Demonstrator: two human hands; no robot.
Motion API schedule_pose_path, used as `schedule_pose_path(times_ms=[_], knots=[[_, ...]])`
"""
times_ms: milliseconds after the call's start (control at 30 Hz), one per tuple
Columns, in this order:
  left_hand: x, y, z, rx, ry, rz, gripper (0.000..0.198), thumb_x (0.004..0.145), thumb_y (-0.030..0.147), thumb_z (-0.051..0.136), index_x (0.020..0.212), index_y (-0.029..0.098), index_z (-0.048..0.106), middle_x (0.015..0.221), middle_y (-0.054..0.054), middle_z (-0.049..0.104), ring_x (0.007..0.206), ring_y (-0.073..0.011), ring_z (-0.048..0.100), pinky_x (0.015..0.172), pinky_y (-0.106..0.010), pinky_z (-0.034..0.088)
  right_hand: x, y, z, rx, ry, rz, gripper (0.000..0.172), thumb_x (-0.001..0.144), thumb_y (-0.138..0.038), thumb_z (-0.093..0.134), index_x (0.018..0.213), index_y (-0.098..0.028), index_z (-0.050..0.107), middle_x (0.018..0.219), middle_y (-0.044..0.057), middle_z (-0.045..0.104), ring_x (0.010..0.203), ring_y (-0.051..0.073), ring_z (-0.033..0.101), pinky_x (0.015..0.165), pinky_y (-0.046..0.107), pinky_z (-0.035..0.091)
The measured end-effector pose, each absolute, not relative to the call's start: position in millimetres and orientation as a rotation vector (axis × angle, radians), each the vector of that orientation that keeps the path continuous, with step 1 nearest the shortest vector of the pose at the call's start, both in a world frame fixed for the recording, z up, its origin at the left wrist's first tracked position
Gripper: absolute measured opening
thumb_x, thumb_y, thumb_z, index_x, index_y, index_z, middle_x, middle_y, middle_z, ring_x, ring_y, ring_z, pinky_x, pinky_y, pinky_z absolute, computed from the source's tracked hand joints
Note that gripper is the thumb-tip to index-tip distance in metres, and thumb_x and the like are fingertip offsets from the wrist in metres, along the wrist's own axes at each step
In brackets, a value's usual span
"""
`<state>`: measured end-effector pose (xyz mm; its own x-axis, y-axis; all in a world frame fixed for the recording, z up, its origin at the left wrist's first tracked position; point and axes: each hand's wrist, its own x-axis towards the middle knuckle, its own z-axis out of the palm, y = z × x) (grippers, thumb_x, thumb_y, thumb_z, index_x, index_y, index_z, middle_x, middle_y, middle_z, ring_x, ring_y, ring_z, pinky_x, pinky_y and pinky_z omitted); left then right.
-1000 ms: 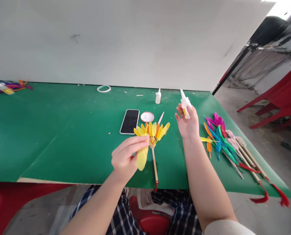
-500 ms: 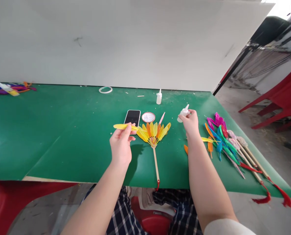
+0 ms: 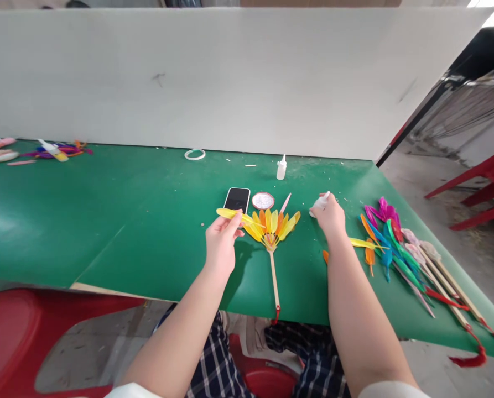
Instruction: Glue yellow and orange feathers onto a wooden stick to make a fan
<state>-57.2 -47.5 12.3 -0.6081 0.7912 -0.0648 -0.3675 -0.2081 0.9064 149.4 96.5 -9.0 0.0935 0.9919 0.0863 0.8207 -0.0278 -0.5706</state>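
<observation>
Between the fingertips of my left hand [image 3: 223,237] is a yellow feather [image 3: 230,214], its quill pointing right over the fan. My right hand [image 3: 332,216] has its fingers round a small white squeeze bottle [image 3: 319,204] with a narrow tip, low at the table. Between the hands lies a feather fan [image 3: 271,229] with yellow and orange feathers, a wooden handle [image 3: 274,279] and a red tassel. A phone [image 3: 237,199] and a small round dish [image 3: 263,200] lie just behind the fan, along with a pink pointed stick [image 3: 285,202].
A second squeeze bottle [image 3: 281,168] and a tape ring [image 3: 195,155] are near the white panel [image 3: 247,83]. Coloured feathers [image 3: 388,243] and tasselled handles [image 3: 450,282] lie at the right. More craft items [image 3: 56,151] sit far left. A red chair [image 3: 10,337] stands at the front left.
The view has shifted left, so things appear further right. The bottle in my right hand has come down lower and its tip is tilted more. My left hand still holds the feather.
</observation>
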Motion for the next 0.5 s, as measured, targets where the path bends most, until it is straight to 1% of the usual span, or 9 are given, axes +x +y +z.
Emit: schedule_pose_path(times_ms=[67,167,233,267,300,333,367,433,500], knots=[[-57.6,-47.3,11.7,0.54,1.26,1.888,0.029,0.06,0.029,0.074,0.083,0.014,0.069,0.074,-0.003,0.062,0.064,-0.0076,0.055,0.049,-0.016,0.039,151.4,96.8,-9.3,-1.88,-1.782,0.426,0.058,0.065,-0.03,0.062,0.119,-0.018,0.044,0.107,0.014,0.059,0.097,0.027,0.056,0.08,0.036,0.042],[-58.8,-46.9,11.3,0.542,1.259,1.884,0.029,0.06,0.03,0.074,0.083,0.014,0.069,0.073,-0.003,0.061,0.063,-0.0074,0.054,0.049,-0.015,0.039,154.8,91.8,0.4,-1.736,-1.796,0.227,0.08,0.062,-0.038,0.067,0.13,-0.013,0.033,0.122,0.019,0.049,0.112,0.03,0.045,0.089,0.041,0.037],[-59.9,-46.9,11.6,0.544,1.263,1.891,0.029,0.06,0.03,0.074,0.083,0.014,0.069,0.073,-0.003,0.061,0.062,-0.0071,0.054,0.049,-0.015,0.039,154.3,83.2,13.2,-1.581,-1.808,0.051,0.077,0.064,-0.042,0.065,0.13,-0.015,0.034,0.126,0.018,0.045,0.117,0.031,0.04,0.091,0.043,0.034],[-60.5,-46.9,11.8,0.545,1.263,1.896,0.029,0.06,0.03,0.074,0.083,0.014,0.069,0.073,-0.003,0.061,0.062,-0.007,0.054,0.049,-0.015,0.039,152.2,77.5,20.1,-1.49,-1.811,-0.021,0.068,0.068,-0.043,0.062,0.126,-0.017,0.039,0.125,0.016,0.047,0.115,0.029,0.041,0.09,0.042,0.034],[-61.2,-46.8,12.0,0.548,1.261,1.901,0.029,0.06,0.03,0.074,0.083,0.014,0.069,0.074,-0.004,0.061,0.063,-0.007,0.054,0.049,-0.015,0.039,148.8,71.1,26.3,-1.422,-1.806,-0.033,0.054,0.072,-0.044,0.056,0.119,-0.019,0.046,0.118,0.013,0.052,0.108,0.026,0.047,0.087,0.039,0.037],[-61.9,-46.6,12.1,0.552,1.256,1.905,0.029,0.06,0.03,0.074,0.083,0.014,0.068,0.075,-0.004,0.061,0.063,-0.0071,0.054,0.049,-0.015,0.039,144.0,64.5,31.1,-1.387,-1.829,0.028,0.039,0.077,-0.045,0.05,0.106,-0.02,0.054,0.103,0.01,0.06,0.094,0.022,0.054,0.08,0.035,0.04],[-62.7,-46.3,12.0,0.556,1.252,1.91,0.029,0.06,0.031,0.074,0.083,0.014,0.068,0.077,-0.004,0.062,0.063,-0.0073,0.054,0.048,-0.015,0.038,138.1,58.0,34.0,-1.398,-1.913,0.154,0.033,0.08,-0.048,0.044,0.088,-0.02,0.059,0.085,0.007,0.063,0.077,0.019,0.056,0.071,0.032,0.042],[-64.7,-45.0,11.6,0.552,1.256,1.933,0.03,0.06,0.031,0.074,0.084,0.013,0.068,0.078,-0.004,0.063,0.063,-0.0075,0.055,0.048,-0.016,0.038,124.4,46.3,33.5,-1.441,-2.26,0.486,0.043,0.078,-0.055,0.04,0.06,-0.02,0.057,0.059,0.003,0.06,0.054,0.015,0.052,0.056,0.029,0.039],[-67.4,-43.1,10.8,0.532,1.273,1.974,0.032,0.059,0.031,0.074,0.085,0.014,0.067,0.078,-0.004,0.064,0.063,-0.0076,0.056,0.049,-0.016,0.039,111.0,37.3,26.7,-1.419,-2.585,0.851,0.047,0.073,-0.058,0.046,0.048,-0.02,0.052,0.049,0.002,0.058,0.045,0.013,0.05,0.049,0.027,0.037]])
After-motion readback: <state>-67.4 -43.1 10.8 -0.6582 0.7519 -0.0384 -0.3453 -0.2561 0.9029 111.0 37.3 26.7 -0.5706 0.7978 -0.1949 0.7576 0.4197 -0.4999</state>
